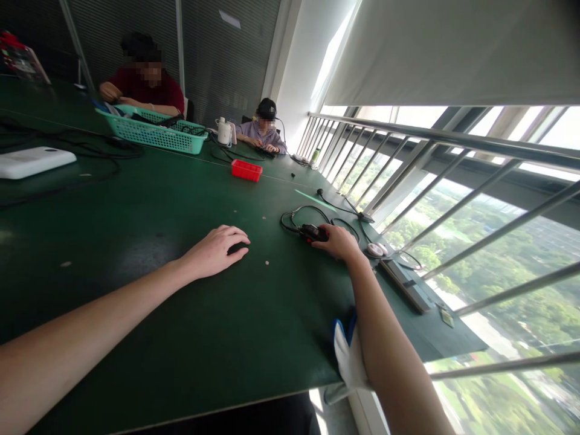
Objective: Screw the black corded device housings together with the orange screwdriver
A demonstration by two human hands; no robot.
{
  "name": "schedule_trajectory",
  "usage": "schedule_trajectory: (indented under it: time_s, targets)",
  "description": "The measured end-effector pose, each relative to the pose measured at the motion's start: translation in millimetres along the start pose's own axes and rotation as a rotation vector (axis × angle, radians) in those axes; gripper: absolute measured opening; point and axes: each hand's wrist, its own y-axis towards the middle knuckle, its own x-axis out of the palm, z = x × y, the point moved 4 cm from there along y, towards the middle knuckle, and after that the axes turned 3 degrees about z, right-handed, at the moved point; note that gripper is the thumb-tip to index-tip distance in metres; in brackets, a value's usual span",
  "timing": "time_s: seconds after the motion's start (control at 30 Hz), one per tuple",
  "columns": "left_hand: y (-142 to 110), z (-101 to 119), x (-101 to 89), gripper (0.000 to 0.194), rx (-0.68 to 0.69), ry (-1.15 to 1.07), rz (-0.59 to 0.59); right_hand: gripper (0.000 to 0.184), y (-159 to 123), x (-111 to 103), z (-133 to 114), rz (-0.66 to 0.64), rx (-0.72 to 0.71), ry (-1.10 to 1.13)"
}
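Note:
My left hand (217, 252) rests on the green table (267, 314), thumb and fingers apart, with a dark gap between them and nothing visible held. Farther right, my right hand (341, 243) is closed around the near end of a small black device with red parts (312, 232). A black cable (290, 219) loops on the tabletop around that device. The device's exact kind cannot be made out, and my fingers hide part of it. Under my right forearm, a white glove with blue edging (347, 353) hangs at the table's front edge.
A teal basket (158, 134), red tray (247, 171) and white bottle (223, 130) stand farther back. At left lies a white box-like device (36, 162) near black cables. Two people sit across the table. A metal railing (435, 142) runs along the right, beside a long dark bar (405, 284).

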Motion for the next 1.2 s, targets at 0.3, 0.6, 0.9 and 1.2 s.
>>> schedule_trajectory:
  time_s: [0.3,0.6,0.9,1.2]
  targets:
    - [-4,2,-1.2,0.065,-0.095,-0.04,-0.008,0.061,-20,-28,-72,0.084,-0.199,0.275]
    - [-1,5,-0.1,0.073,-0.085,-0.062,-0.029,0.04,-39,-18,-151,0.042,-0.443,0.309]
    - [-2,-3,3.9,0.105,-0.202,-0.049,-0.057,0.052,-32,-16,-128,-0.072,-0.465,0.463]
    - [-1,17,4.2,0.051,0.081,-0.09,-0.246,0.051,-7,-13,-51,0.089,-0.056,0.186]
